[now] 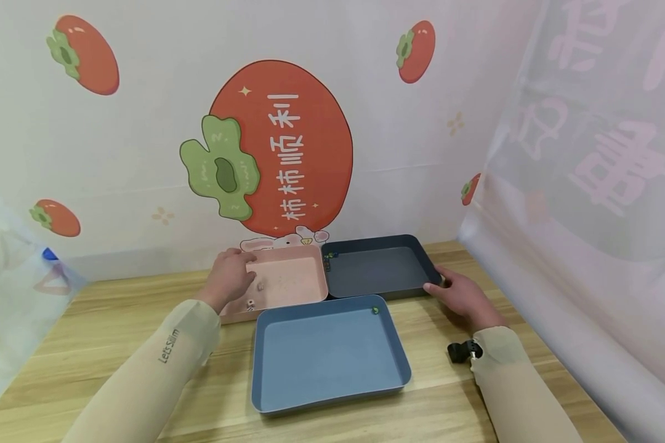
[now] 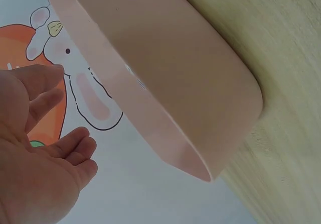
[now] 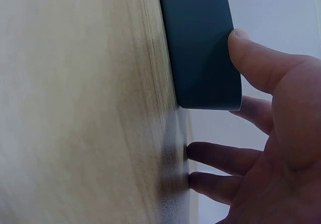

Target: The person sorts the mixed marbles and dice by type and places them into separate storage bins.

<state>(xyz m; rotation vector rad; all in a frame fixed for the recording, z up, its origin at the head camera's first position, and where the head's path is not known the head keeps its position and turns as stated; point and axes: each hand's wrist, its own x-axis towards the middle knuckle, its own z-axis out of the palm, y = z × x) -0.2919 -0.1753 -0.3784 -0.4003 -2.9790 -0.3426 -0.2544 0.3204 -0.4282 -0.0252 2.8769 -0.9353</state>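
Note:
My left hand (image 1: 230,277) is over the left part of the pink tray (image 1: 296,280), fingers loosely bent, nothing held. In the left wrist view that hand (image 2: 47,148) appears apart from the tray's outer wall. Small pale pieces (image 1: 250,305) lie inside the tray, their kind too small to tell. My right hand (image 1: 465,298) holds the near right corner of the dark grey tray (image 1: 379,271). Its thumb (image 3: 251,53) presses the wall near the rim, one finger lies past the corner, and two lower fingers reach toward the table. Small green and blue pieces (image 1: 329,258) sit at that tray's left end.
A blue tray (image 1: 332,357) lies in front of the other two, with one small green piece (image 1: 375,310) near its far right corner. The wooden table (image 1: 127,332) meets a printed cloth backdrop (image 1: 144,135) behind and a sheet (image 1: 598,246) on the right.

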